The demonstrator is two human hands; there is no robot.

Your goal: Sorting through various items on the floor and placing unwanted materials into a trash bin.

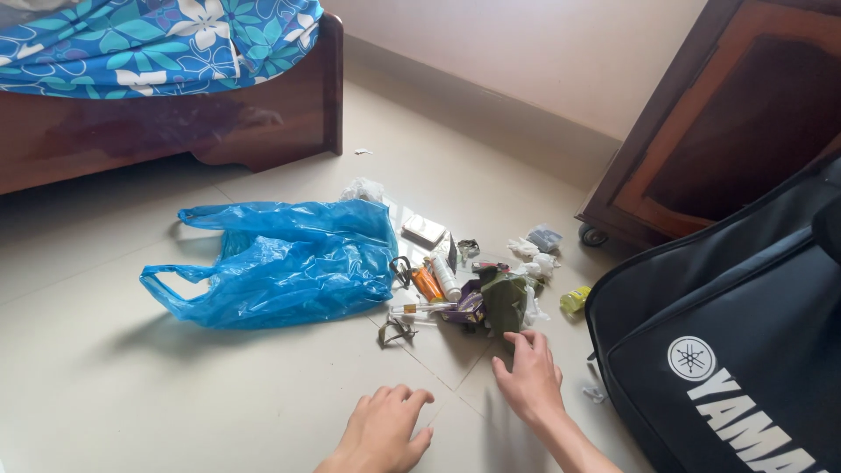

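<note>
Down on the pale tiled floor (131, 394), a person's two bare hands are out in front of a small heap of litter (473, 285) that lies just beside the mouth of a crumpled blue plastic carrier bag (280, 263). The left hand (383, 429) rests with its fingers loosely curled against the tile, holding nothing, a little short of the heap. The right hand (528, 375) is open and empty too, its fingertips stretched toward a dark green crumpled wrapper (505, 302) at the near edge of the pile, close to it but, as far as I can see, not yet touching. Behind the wrapper lie an orange tube (427, 284), a white tube (445, 276), a flat pale box (424, 229) and some wads of white tissue (534, 258); a small yellow-green object (575, 300) sits apart, hard against a big black soft case (727, 342) on the right. The pieces are light and loose, so I judge that a careless sweep could scatter them, push the small ones under the case or the wooden cabinet (727, 123) on its castor, or miss the bent wiry scrap (396, 332) lying nearest the left hand. The thin bag lies flat and could slide away if nudged.
</note>
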